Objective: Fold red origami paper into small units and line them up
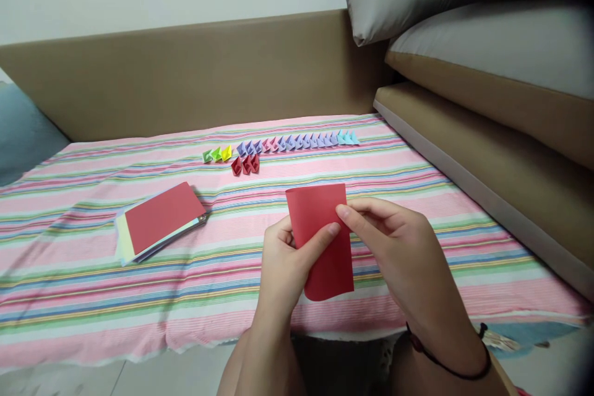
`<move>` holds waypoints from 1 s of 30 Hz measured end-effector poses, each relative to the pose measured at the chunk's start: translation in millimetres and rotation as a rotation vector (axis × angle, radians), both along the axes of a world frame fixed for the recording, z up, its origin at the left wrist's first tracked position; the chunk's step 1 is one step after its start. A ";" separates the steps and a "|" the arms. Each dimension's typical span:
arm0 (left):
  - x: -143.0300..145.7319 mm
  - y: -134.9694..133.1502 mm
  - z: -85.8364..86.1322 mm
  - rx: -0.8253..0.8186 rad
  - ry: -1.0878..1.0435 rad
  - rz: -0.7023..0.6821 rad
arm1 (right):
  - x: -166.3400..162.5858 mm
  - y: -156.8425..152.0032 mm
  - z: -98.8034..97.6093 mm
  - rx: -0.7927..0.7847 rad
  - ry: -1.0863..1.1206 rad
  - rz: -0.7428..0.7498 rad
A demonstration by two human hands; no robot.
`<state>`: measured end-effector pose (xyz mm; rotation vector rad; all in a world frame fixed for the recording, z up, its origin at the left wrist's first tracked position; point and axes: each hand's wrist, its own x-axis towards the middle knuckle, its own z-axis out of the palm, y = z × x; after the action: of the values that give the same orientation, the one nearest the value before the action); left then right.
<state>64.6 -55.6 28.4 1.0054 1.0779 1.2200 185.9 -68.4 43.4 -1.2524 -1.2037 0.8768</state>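
A red sheet of paper (320, 241) is held up above the striped bedcover (83, 278), curled over at its top edge. My left hand (285, 266) grips its left side, thumb pressed across the front. My right hand (399, 247) pinches the right edge near the top with thumb and fingers. A stack of coloured paper sheets (160, 223) with a red one on top lies to the left. Farther back lies a row of small folded paper pieces (297, 142) in green, yellow, purple, pink and blue, with three red folded pieces (245, 165) just in front of it.
A tan padded headboard (185, 74) runs along the back. Grey and tan cushions (487, 55) are piled at the right. A blue-grey pillow (23, 130) sits at the far left. The cover's front edge hangs over pale floor (139, 377).
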 end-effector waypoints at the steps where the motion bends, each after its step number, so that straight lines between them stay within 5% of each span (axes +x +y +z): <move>1: -0.1 0.0 0.1 0.003 -0.001 0.001 | -0.2 -0.1 0.2 -0.002 0.004 -0.003; 12: -2.0 0.8 -3.0 0.021 0.007 0.024 | -5.6 -3.0 2.0 0.080 -0.079 -0.106; 30: 2.5 0.2 3.1 -0.005 -0.089 -0.086 | 6.8 12.9 -18.1 -0.014 0.051 -0.094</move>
<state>67.1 -55.4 31.5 0.9740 0.9587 1.1808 192.7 -55.5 25.3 -1.2805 -1.0914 0.8444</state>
